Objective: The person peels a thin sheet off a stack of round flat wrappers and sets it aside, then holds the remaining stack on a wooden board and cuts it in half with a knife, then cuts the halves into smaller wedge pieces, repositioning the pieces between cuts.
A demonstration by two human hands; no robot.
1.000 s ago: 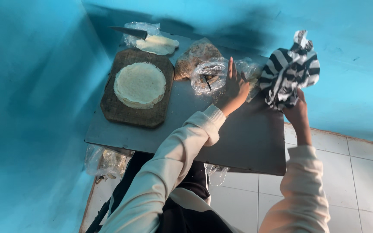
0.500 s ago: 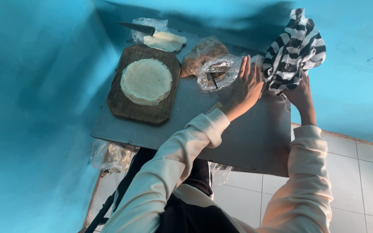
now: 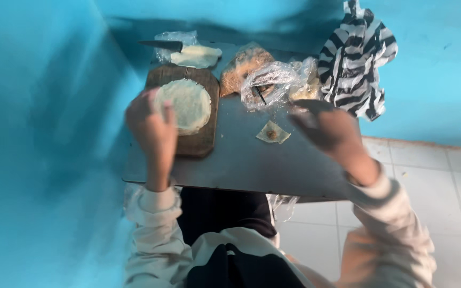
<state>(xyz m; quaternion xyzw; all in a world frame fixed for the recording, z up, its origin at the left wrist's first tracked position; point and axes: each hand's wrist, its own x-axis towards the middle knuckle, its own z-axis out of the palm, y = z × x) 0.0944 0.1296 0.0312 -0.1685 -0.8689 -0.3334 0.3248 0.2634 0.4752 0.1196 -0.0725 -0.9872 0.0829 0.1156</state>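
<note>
Left hand (image 3: 153, 128): blurred, fingers loosely curled at the left edge of the round sheets; whether it grips them cannot be told.

Stack of round dough sheets (image 3: 188, 104): pale cream, thin, flat, roughly circular, lying on the wooden board.

Wooden board (image 3: 201, 146): dark brown, rectangular with rounded corners, on the left part of the grey table (image 3: 252, 165).

Knife (image 3: 161, 45): dark blade, at the far edge, resting beside a pale lump in clear plastic (image 3: 196, 54).

Clear plastic bags (image 3: 265, 80): crumpled, brownish contents inside, behind the table's middle.

Folded wrapper (image 3: 273, 133): small, pale, triangular, brown filling showing at its centre, alone on the bare tabletop.

Right hand (image 3: 329, 130): blurred, palm down, fingers spread, empty, just right of the folded piece.

Striped cloth (image 3: 356, 58): black and white, bunched against the blue wall.
</note>
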